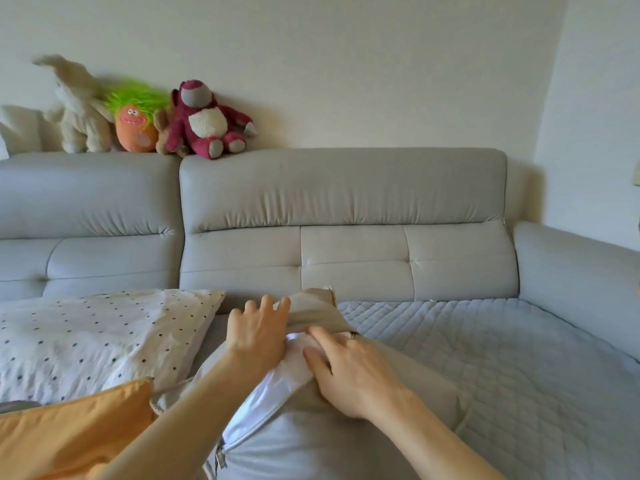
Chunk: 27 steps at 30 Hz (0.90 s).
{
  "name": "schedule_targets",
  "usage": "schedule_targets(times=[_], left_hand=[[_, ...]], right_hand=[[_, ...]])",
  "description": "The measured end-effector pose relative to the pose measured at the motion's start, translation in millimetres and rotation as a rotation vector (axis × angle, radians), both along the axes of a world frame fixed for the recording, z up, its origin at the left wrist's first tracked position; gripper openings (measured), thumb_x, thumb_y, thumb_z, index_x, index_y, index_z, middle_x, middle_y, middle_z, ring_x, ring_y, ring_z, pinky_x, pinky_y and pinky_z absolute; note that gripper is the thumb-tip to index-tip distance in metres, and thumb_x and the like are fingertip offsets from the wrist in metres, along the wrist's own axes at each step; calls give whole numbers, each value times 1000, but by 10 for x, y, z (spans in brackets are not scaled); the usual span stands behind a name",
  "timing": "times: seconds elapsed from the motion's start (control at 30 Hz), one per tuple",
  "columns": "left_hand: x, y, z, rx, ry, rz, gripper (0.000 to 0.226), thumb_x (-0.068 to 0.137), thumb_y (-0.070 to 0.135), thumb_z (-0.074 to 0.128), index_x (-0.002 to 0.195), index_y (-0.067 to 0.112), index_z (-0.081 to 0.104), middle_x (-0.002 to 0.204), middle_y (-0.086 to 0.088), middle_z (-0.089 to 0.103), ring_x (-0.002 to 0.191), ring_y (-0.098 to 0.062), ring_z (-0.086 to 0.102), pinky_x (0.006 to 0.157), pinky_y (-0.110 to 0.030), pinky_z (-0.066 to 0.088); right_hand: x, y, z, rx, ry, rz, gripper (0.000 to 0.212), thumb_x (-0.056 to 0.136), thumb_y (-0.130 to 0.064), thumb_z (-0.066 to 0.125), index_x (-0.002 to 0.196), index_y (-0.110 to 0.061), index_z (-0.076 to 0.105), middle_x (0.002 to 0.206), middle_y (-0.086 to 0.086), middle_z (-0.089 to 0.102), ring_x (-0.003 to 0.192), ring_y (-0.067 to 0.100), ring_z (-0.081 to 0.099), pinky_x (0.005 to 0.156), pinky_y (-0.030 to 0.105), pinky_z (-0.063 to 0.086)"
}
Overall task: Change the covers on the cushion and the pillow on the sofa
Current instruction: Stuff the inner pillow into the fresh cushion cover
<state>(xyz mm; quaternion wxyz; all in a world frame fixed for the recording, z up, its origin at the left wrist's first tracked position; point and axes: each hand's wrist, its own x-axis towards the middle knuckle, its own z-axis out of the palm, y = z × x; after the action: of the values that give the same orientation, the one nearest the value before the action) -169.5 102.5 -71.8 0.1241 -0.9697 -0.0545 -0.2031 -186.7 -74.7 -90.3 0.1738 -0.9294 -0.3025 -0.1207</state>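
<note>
From my remote seat the grey sofa (346,188) fills most of the view, its backrest running left to right under a pale wall. A quilted grey pad (485,358) covers the seat on the right.

On the left of the seat lies the pillow (86,337), white with dark dots, flat and apart from both hands. The cushion (426,396) lies in the middle of the seat, right in front of me, its far corner up against the backrest. Its beige cover (311,306) is open along one side, and the white inner (277,386) shows through the gap. An orange cushion (69,434) sits at the lower left, overlapping the near edge of the pillow.

On top of the backrest, at the left, three plush toys stand in a row: a cream rabbit (76,109), an orange toy with green hair (135,123), and a magenta bear (204,123).

The left hand (256,334) is on the far end of the cushion, its fingers (266,303) bent down and grasping the beige cover at the opening. The right hand (349,368) rests on top of the cushion, released, thumb and forefinger straight and pressing against the white inner. A ring (355,336) shows on one of its fingers. The zip pull (220,457) hangs at the near end of the opening.
</note>
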Motion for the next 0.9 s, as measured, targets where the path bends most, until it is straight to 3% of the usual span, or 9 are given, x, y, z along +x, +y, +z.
schedule_targets(times=[0.07,0.17,0.27,0.4,0.5,0.6,0.8,0.9], left_hand=[[63,-7,-92,-33,60,108,41,94,31,52,132,26,38,120,2,53,111,-22,55,71,-31,38],[87,17,-200,-92,31,98,33,93,28,50,125,25,44,113,3,60,108,-23,59,67,-31,36],[27,45,-182,-89,26,13,28,91,21,47,119,24,45,105,3,61,101,-24,61,63,-32,36],[-30,123,110,-19,63,-72,26,88,16,47,111,27,48,106,3,61,97,-29,63,64,-33,35],[-101,-64,433,159,77,-181,19,91,15,45,104,22,58,106,1,61,95,-30,63,65,-33,34],[-196,-319,602,370,70,-265,21,92,11,44,101,15,63,102,-1,63,94,-30,65,64,-32,32],[-171,-182,621,247,29,-200,16,92,13,46,104,18,56,100,2,64,93,-25,61,67,-34,33],[-214,-298,489,201,42,-278,20,91,12,42,110,18,48,102,-1,63,92,-30,62,66,-34,33]], right_hand=[[14,37,-66,-7,-66,1,29,98,-32,42,126,-37,37,131,1,56,128,28,48,95,40,45],[81,135,-239,-58,-226,97,47,78,-21,49,124,-31,51,126,-2,57,133,22,44,106,42,46],[83,200,-188,-191,-54,183,70,76,-46,30,135,-14,52,141,2,49,138,21,36,115,35,33],[130,257,-77,-294,265,32,75,85,-54,52,146,-12,41,151,3,43,140,26,37,113,35,34],[175,301,-11,-451,429,-83,60,91,-42,40,144,-14,46,150,9,45,137,29,42,111,37,33],[140,295,-18,-455,434,-108,55,92,-42,34,136,-18,56,145,10,51,132,31,47,108,39,35],[-226,139,104,-499,332,-37,51,92,-42,44,130,-10,57,136,15,57,128,31,49,110,41,27],[-372,-40,201,-354,411,-34,44,94,-44,41,115,-13,63,126,16,62,114,31,55,93,36,38]])
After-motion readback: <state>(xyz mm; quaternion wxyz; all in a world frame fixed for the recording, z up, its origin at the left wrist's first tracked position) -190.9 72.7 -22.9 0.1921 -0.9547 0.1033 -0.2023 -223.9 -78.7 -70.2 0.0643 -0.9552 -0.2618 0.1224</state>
